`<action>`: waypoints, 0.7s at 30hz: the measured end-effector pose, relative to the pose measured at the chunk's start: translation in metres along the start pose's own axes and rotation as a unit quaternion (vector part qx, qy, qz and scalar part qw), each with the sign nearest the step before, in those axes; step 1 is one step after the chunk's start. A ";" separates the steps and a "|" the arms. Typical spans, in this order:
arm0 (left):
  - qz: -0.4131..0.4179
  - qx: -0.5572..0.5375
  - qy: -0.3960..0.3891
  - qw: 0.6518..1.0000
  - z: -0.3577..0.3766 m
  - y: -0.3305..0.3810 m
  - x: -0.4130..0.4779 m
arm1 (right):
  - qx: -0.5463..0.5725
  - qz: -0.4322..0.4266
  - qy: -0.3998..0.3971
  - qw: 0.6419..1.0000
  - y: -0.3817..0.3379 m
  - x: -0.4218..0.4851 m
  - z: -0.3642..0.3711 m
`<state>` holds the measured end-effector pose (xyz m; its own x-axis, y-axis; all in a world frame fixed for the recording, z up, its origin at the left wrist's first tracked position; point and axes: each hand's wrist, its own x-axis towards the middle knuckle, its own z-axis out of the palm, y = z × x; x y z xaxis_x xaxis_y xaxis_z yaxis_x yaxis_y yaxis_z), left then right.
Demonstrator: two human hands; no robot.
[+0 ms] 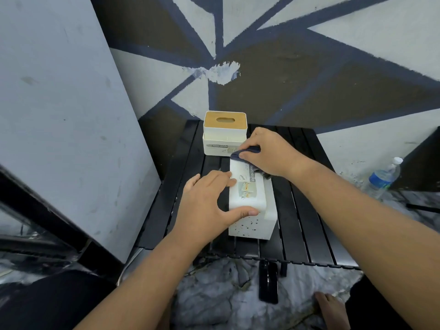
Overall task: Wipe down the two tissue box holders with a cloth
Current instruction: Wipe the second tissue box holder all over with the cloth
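Leftmost of the working parts, the left hand (207, 203) sits just left of centre frame, fingers laid nearly straight on the upper face of the near tissue box holder (250, 206) and thumb spread wide against its near edge, bracing it. Above it, in the upper middle, the second tissue box holder (225, 133) stands upright with its wooden lid on, apart from both hands.

The near holder lies tipped on its side at the centre of the black slatted table (309, 210). It looks like light, rigid, smooth plastic, so it would likely skid under a wipe. Steadying it by its long edges, as the left hand does, seems the sensible hold.

At its far end the dark blue cloth (246, 152), soft and bunched, is pinched under the curled fingers of the right hand (269, 153). A water bottle (383, 177) stands at the right.
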<state>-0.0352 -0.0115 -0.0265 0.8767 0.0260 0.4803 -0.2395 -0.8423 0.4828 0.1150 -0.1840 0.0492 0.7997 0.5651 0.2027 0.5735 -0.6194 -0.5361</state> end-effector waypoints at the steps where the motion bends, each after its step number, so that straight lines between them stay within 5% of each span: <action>1: -0.001 0.010 0.002 1.000 0.000 0.001 0.000 | -0.007 -0.001 -0.002 1.000 -0.002 -0.002 0.000; 9: 0.013 0.054 0.011 0.998 -0.001 0.002 0.002 | 0.081 0.003 0.022 0.996 -0.003 -0.098 -0.001; 13: 0.009 0.068 0.027 0.997 0.002 0.004 0.004 | 0.159 0.089 0.059 0.981 0.016 -0.120 -0.010; 16: -0.009 0.052 0.031 0.998 0.006 0.011 0.003 | 0.159 0.119 0.125 0.972 0.028 -0.123 -0.012; 21: 0.009 0.001 0.006 1.000 0.004 0.019 0.008 | 0.220 0.128 0.113 0.960 0.019 -0.131 -0.007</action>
<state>-0.0306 -0.0295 -0.0168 0.8678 0.0174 0.4967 -0.2536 -0.8440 0.4727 0.0224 -0.2732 0.0186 0.9514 0.2605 0.1641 0.2620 -0.4046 -0.8762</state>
